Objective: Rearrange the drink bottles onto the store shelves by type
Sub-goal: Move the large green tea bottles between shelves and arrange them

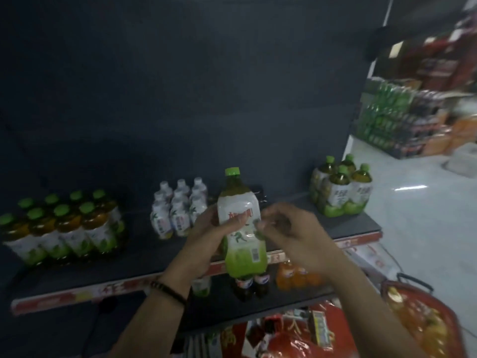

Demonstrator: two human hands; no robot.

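Above the front edge of the dark shelf [144, 257], you held the green-capped bottle [242, 228] upright in the air, its base down by the red price strip [77, 293]. Your left hand [206, 239] gripped it around the white label at mid-body, thumb across the front and fingers curled behind. Your right hand [291, 228] sat just beside the label with its fingers loosely bent. Motion blur hid whether the tips pinched the wrap or only brushed it, so I cannot tell. The bottle looked nearly full, so I judged it fairly heavy for one hand, with a thin plastic wall that gives under a squeeze and a glossy sleeve that may slide. The body below the shoulder, or a palm under the base, seemed the surest hold; the cap alone would not do. The matching bottles [62, 228] stood at the shelf's left, small white bottles [178, 208] in the middle, and a wrapped pack [340, 192] at the right end.
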